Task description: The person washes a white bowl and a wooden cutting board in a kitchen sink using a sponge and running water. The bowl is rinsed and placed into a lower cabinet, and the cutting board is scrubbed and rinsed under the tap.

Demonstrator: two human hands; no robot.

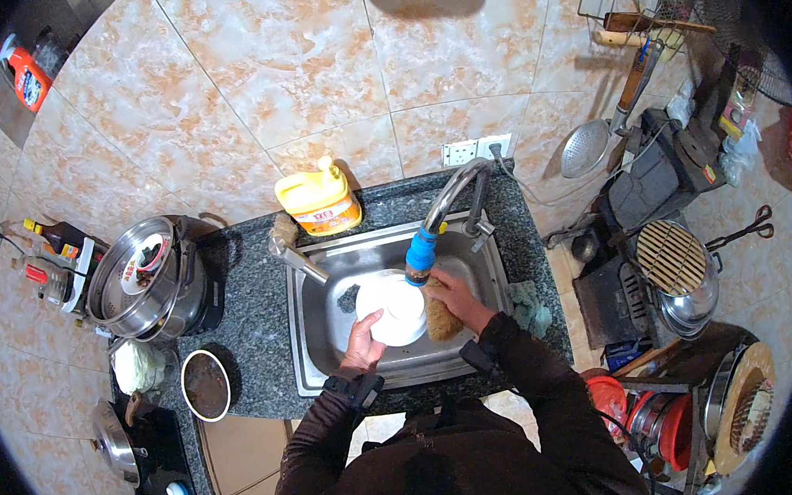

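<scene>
My left hand grips the near-left rim of a white bowl, whose base appears to face up. In my right hand is a brown loofah-like scrubber, close against the bowl's right side. Both hands are over a stainless steel sink. Directly above the bowl hangs the blue nozzle of a curved chrome faucet. Whether water runs from it is hard to tell. A dark scouring pad lies in the basin, left of the bowl.
A yellow detergent jug stands behind the sink, beside a metal-handled object jutting over the rim. To the left are a steamer pot and a bowl of dark liquid. A grey-green cloth lies on the right counter.
</scene>
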